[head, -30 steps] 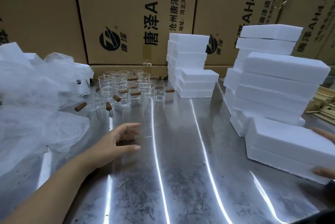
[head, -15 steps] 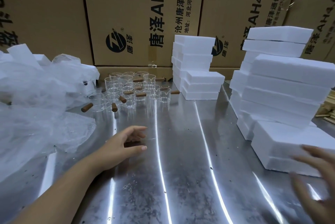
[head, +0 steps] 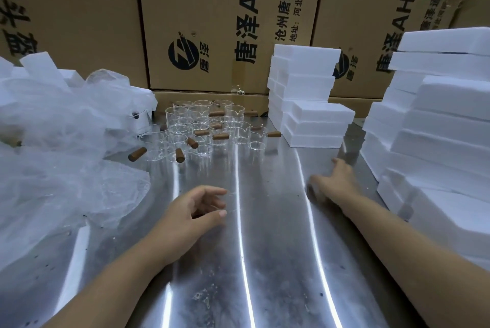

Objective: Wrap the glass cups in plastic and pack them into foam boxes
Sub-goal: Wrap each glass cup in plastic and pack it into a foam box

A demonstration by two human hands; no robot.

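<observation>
Several clear glass cups with brown wooden handles stand in a cluster at the back of the steel table. A heap of clear plastic wrap lies on the left. White foam boxes are stacked at the back centre and in a taller pile on the right. My left hand hovers low over the table in front of the cups, fingers loosely curled, holding nothing. My right hand reaches forward over the table, fingers spread and blurred, left of the right foam pile, holding nothing.
Large brown cardboard cartons with printed text form a wall behind the table. A foam piece pokes out of the plastic heap at the far left. Bare steel lies between my two hands.
My right hand has let go of the foam box at the right and swung left and forward over the table. The left hand has stayed almost still. The view has shifted slightly.
</observation>
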